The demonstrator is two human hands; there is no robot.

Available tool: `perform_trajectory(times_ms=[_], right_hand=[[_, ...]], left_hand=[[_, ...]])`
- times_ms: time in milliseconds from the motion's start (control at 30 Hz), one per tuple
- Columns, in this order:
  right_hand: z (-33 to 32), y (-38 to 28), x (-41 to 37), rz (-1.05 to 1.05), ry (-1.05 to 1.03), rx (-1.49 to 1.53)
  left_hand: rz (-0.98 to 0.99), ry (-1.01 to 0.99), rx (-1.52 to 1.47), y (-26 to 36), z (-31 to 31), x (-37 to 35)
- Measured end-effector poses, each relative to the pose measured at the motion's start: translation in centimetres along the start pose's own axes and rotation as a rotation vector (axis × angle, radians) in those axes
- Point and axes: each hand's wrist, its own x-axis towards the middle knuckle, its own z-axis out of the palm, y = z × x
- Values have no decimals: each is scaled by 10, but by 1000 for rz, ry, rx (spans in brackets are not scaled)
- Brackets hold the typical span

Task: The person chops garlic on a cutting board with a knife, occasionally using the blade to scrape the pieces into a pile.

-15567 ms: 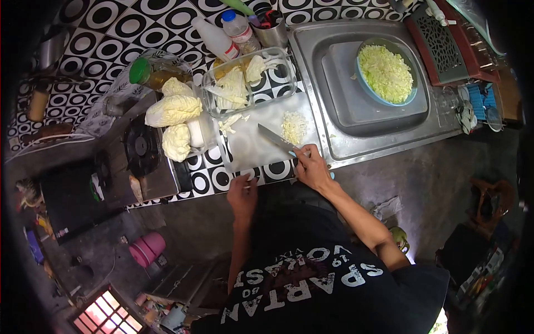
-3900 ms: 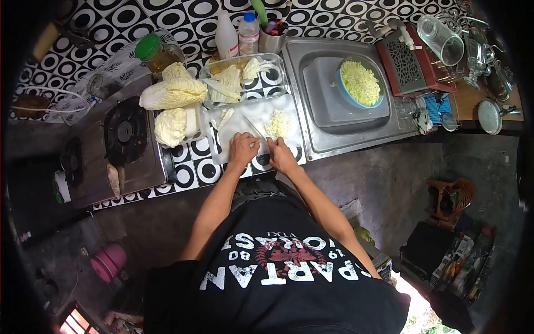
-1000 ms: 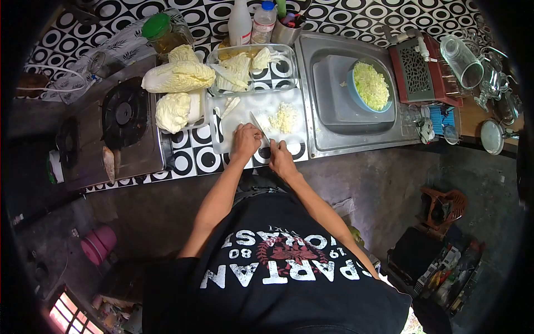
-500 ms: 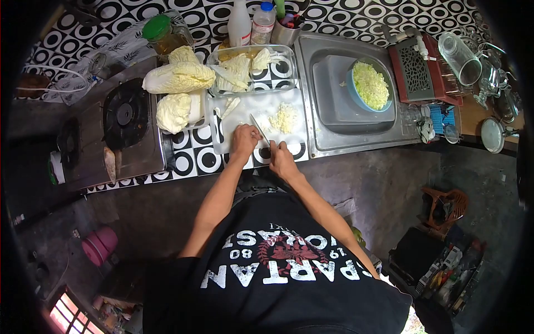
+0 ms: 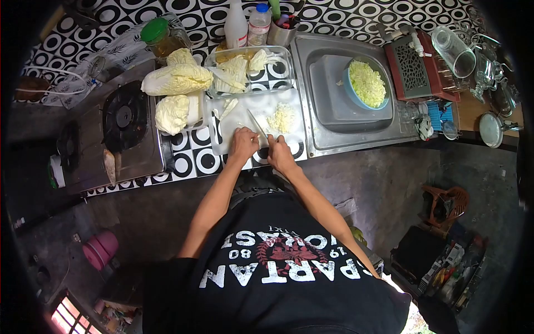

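My right hand [image 5: 282,153] is wrapped round the handle of a knife [image 5: 256,122], whose blade points up and left over a translucent cutting board [image 5: 227,139]. Close to the blade's left side, my left hand [image 5: 244,145] rests on the board with its fingers bent and pressed together. What those fingers hold is too small to make out. A heap of finely chopped pale cabbage [image 5: 282,118] lies right of the knife. Toward the board's upper left is a cabbage leaf strip [image 5: 227,108].
Left of the board sit a napa cabbage [image 5: 177,80] and a cut cabbage chunk [image 5: 172,114], beside the stove [image 5: 92,158]. Behind is a clear container [image 5: 289,78] with leaves. A blue bowl of shredded cabbage [image 5: 367,83] stands in the sink [image 5: 320,136].
The view has shifted slightly. The knife and both hands stay in nearly the same place on the board, with my right hand a little closer to my left.
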Motion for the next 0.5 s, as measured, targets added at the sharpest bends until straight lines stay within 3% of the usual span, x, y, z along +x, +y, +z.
perform_trajectory(times_ms=[300,500], right_hand=[[17,22,-23,-57,76,90],[14,20,3,-63,81,64]], left_hand=[[-32,8,-79,-7,2,0],[-16,7,-58,-1,-1,1]])
